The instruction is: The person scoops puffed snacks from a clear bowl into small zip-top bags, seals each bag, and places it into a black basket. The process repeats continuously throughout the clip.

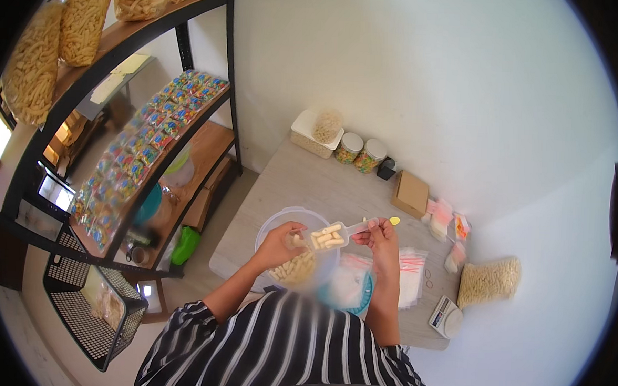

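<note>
My right hand grips the handle of a translucent plastic scoop, which holds several pale stick-shaped snacks. Beside the scoop's tip, my left hand is closed around a small clear container with snack pieces showing in it; whether it is a cup or a bag I cannot tell. Both hands are over a large translucent tub partly filled with the same pale snacks. Right of the tub, clear plastic bags lie in a turquoise basket; more zip bags lie beyond my right forearm.
Along the table's wall side stand a lidded container, two candy jars and a cardboard box. At right are a kitchen scale and a large snack bag. Left stand a shelf rack with packed sweets and a black crate.
</note>
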{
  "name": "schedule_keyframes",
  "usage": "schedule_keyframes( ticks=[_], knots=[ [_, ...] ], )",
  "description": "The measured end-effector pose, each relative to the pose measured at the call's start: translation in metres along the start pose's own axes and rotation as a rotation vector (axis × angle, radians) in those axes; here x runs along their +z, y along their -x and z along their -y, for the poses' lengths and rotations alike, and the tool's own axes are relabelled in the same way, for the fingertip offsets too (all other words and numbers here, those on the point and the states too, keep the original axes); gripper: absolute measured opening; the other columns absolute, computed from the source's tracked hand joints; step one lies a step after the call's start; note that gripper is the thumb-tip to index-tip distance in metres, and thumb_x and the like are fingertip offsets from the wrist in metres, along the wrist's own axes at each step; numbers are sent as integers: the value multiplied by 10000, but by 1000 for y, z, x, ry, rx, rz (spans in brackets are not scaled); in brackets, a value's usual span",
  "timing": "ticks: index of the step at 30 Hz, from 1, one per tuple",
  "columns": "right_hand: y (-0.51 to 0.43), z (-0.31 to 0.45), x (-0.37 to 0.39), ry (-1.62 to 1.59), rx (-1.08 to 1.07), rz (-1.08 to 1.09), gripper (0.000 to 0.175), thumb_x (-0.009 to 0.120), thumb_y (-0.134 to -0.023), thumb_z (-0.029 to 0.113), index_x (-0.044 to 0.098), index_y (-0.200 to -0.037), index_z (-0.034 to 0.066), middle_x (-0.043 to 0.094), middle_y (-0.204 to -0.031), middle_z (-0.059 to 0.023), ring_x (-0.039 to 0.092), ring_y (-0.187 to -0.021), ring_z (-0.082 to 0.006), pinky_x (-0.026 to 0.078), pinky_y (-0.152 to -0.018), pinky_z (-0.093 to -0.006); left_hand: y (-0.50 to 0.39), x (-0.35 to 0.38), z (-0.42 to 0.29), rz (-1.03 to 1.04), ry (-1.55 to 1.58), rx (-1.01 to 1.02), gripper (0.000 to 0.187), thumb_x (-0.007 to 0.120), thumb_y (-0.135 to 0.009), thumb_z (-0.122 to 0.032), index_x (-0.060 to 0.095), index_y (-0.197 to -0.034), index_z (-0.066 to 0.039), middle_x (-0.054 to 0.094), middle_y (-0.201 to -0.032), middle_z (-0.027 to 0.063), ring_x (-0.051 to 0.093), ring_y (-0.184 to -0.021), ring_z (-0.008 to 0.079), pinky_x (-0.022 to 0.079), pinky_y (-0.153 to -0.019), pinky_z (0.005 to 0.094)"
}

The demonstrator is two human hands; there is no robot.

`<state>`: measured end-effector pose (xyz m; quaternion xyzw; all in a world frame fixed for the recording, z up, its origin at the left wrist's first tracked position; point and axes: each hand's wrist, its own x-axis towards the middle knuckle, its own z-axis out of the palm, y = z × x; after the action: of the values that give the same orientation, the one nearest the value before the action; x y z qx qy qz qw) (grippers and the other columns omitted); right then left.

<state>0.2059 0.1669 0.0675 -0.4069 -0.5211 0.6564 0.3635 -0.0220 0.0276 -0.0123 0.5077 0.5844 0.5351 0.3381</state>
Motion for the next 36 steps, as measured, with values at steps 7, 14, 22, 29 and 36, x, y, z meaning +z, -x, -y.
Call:
schedule_keyframes(
  ticks=[7, 14, 22, 29, 36],
  knots=[
    [44, 29, 54, 497, -342, 55, 98, 532, -1038, 109, 538, -1082, 21, 700, -922, -133, 726, -788, -243, 560, -718, -342, 0, 14, -1, 151, 210, -130, 519, 836, -747, -96, 616, -1210, -14, 679, -1081, 78, 628, -1030, 149, 494, -922, 299],
    [68, 44, 65, 760, -542, 92, 115, 596, -986, 108, 596, -1068, 28, 693, -960, -171, 687, -848, -368, 528, -739, -400, 2, 10, 3, 194, 307, -161, 523, 839, -749, -82, 613, -1217, -30, 665, -1102, 40, 614, -1035, 131, 492, -917, 295],
    [42, 5, 44, 898, -455, 80, 179, 623, -953, 69, 641, -1126, 26, 655, -1027, -134, 651, -898, -286, 518, -819, -359, 2, -7, 0, 239, 370, -200, 744, 802, -766, -15, 459, -1423, -77, 602, -1174, 55, 581, -1097, 133, 475, -941, 277],
    [27, -32, 53, 710, -551, 376, 292, 658, -877, 4, 672, -1165, 52, 624, -1099, -101, 594, -1017, -260, 482, -890, -352, -3, -17, -18, 471, 405, -186, 880, 734, -796, 13, 289, -1547, -100, 573, -1186, 82, 581, -1085, 163, 489, -935, 299],
    [29, -42, 52, 475, -233, 321, 141, 678, -915, 102, 669, -1021, 9, 661, -979, -98, 632, -946, -220, 488, -874, -342, -5, -16, -16, 491, 436, -136, 825, 755, -823, 9, 322, -1518, -86, 584, -1220, 76, 578, -1150, 182, 465, -996, 324]
  ],
)
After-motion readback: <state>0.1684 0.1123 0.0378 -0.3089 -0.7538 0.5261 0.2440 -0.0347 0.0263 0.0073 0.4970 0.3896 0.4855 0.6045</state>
